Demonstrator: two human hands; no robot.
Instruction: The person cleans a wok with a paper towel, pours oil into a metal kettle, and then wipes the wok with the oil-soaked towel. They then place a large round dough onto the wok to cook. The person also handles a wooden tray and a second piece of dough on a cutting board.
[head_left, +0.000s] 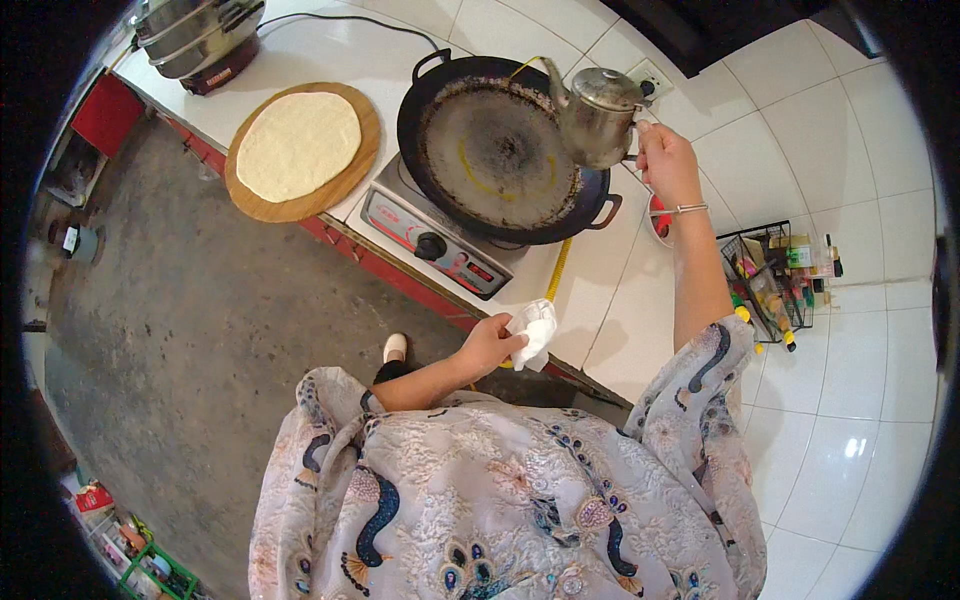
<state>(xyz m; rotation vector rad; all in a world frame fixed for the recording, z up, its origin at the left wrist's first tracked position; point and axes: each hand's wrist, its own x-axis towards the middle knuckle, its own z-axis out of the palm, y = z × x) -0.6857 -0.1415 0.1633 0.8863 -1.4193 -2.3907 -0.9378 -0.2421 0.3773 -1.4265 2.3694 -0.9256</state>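
Observation:
My right hand is closed round the handle of a small lidded metal oil pot, held tilted over the right side of a black wok. From its spout a thin yellow stream of oil falls toward the wok's far side, and a curved yellow streak lies on the pan bottom. The wok rests on a countertop burner with a black knob. Near the counter's front edge, my left hand pinches a crumpled white tissue.
Left of the wok, a round flat dough sheet lies on a wooden board overhanging the counter edge. A metal steamer pot stands at the far left. Bottles fill a black wire rack at right. A yellow tape measure lies near the burner.

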